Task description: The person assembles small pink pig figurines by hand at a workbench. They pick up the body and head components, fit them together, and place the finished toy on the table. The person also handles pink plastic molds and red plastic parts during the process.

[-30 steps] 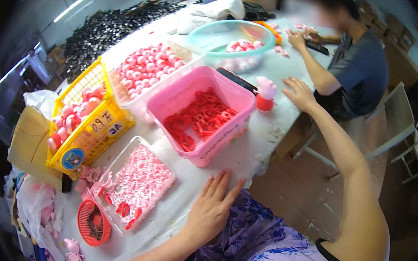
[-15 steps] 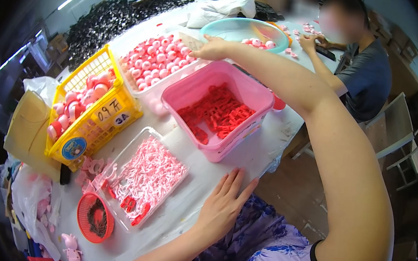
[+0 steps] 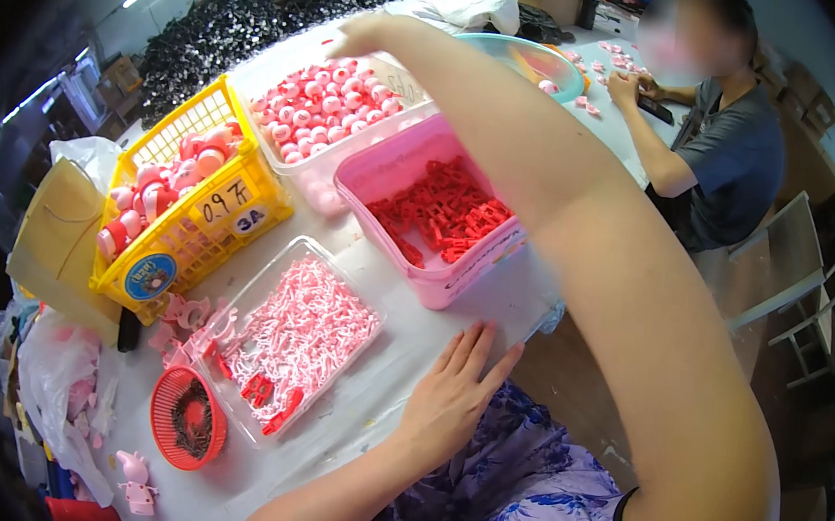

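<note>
My left hand [image 3: 450, 384] lies flat on the table's near edge, fingers stretched out, holding nothing. My right arm reaches far across the table, over the pink tub [image 3: 360, 177] of small red plastic parts [image 3: 443, 208]. At its end my right hand [image 3: 371, 37] is over the far rim of a clear bin [image 3: 289, 186] full of round pink-and-white pieces [image 3: 330, 106]. Its fingers point down and are too blurred to show a grip. Before me lies a clear tray [image 3: 369, 346] of small, thin pink parts [image 3: 304, 315], with a few red parts in its near corner.
A yellow basket [image 3: 267, 208] of larger pink pieces stands at the left. Nearer me are a red basket [image 3: 161, 415] of dark screws and a pink pig figure [image 3: 137, 483]. Beyond are a black heap [image 3: 227, 46] and a teal basin [image 3: 557, 68]. A co-worker [image 3: 718, 169] sits at the right.
My right hand has moved left and farther away, from the clear bin's right side to its far rim. The left hand stays flat on the table. The view has shifted slightly.
</note>
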### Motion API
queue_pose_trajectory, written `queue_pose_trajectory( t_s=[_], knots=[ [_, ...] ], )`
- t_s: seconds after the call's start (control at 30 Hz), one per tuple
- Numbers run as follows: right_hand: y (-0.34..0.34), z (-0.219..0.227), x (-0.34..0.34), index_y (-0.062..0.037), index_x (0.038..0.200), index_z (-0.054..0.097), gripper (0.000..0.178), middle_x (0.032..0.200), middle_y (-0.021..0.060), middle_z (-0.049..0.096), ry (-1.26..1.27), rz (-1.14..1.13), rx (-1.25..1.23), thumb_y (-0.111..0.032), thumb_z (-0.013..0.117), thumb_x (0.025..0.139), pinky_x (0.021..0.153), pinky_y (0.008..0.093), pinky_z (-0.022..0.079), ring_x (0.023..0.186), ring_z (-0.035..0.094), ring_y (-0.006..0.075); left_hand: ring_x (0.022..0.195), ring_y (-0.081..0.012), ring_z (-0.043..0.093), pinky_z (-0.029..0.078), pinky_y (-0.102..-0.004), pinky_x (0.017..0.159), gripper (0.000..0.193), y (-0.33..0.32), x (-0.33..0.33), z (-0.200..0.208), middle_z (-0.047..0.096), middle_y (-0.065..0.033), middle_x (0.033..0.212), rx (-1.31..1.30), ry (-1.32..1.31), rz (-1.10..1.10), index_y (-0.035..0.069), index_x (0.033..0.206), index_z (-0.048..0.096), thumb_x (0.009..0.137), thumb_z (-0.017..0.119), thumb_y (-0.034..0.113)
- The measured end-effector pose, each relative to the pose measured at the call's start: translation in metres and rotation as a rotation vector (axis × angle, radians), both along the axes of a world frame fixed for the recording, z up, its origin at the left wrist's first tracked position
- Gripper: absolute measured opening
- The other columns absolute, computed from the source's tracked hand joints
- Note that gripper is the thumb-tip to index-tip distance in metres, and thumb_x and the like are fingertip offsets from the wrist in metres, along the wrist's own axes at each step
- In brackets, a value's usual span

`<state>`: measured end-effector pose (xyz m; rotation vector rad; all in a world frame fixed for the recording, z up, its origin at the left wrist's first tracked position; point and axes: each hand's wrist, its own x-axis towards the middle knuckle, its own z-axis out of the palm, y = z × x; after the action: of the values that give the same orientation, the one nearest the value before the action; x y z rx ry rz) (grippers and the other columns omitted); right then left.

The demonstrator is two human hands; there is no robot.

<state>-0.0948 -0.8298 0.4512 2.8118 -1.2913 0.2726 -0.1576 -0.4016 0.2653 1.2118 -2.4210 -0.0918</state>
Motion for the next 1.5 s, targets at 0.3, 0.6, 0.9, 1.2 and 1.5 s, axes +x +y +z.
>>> queue_pose_trajectory(
  t_s=[0.3, 0.6, 0.9, 1.2, 1.5],
  knots=[
    [0.283, 0.026, 0.109, -0.0080, 0.110, 0.067, 0.050, 0.105, 0.0130, 0.067, -0.369, 0.727, 0.074, -0.042, 0.066, 0.073, 0.086, 0.0351, 0.050, 0.096, 0.064, 0.0251, 0.133, -0.0347, 0.034, 0.027, -0.0434, 0.112, 0.052, 0.003, 0.003, -0.021, 0.036, -0.0237, 0.141, 0.197, -0.046, 0.007, 0.007, 0.137, 0.041, 0.086, 0.046, 0.006],
    [0.303, 0.011, 0.121, -0.0090, 0.113, 0.064, 0.051, 0.107, 0.0139, 0.064, -0.352, 0.787, -0.002, -0.042, 0.066, 0.075, 0.088, 0.0374, 0.048, 0.099, 0.061, 0.0270, 0.121, -0.0332, 0.045, 0.036, -0.0430, 0.101, 0.039, 0.009, 0.009, -0.010, 0.049, -0.0200, 0.129, 0.315, 0.014, 0.007, 0.003, 0.124, 0.052, 0.086, 0.048, 0.010],
    [0.329, 0.020, 0.121, -0.0101, 0.116, 0.060, 0.052, 0.109, 0.0148, 0.061, -0.536, 0.824, -0.095, -0.042, 0.066, 0.076, 0.091, 0.0398, 0.046, 0.102, 0.058, 0.0289, 0.106, -0.0361, 0.055, 0.044, -0.0437, 0.090, 0.036, 0.006, 0.001, 0.018, 0.060, -0.0183, 0.115, 0.337, 0.086, 0.026, 0.002, 0.114, 0.059, 0.081, 0.056, 0.018],
    [0.326, 0.049, 0.038, -0.0111, 0.119, 0.056, 0.053, 0.111, 0.0157, 0.058, -1.059, 0.745, -0.662, -0.042, 0.066, 0.077, 0.093, 0.0421, 0.043, 0.106, 0.055, 0.0307, 0.131, -0.0392, 0.036, 0.028, -0.0456, 0.110, 0.047, 0.010, -0.011, 0.012, 0.041, -0.0237, 0.138, 0.015, -0.090, 0.027, 0.005, 0.126, 0.053, 0.079, 0.056, 0.008],
    [0.253, 0.059, -0.159, -0.0103, 0.131, 0.041, 0.065, 0.126, 0.0194, 0.042, -1.044, 0.307, -1.179, -0.029, 0.066, 0.074, 0.100, 0.0466, 0.035, 0.119, 0.041, 0.0357, 0.129, -0.0400, 0.040, 0.030, -0.0464, 0.109, 0.051, 0.017, -0.007, 0.011, 0.042, -0.0258, 0.137, -0.033, -0.131, 0.042, 0.008, 0.134, 0.047, 0.083, 0.053, 0.009]
  ],
)
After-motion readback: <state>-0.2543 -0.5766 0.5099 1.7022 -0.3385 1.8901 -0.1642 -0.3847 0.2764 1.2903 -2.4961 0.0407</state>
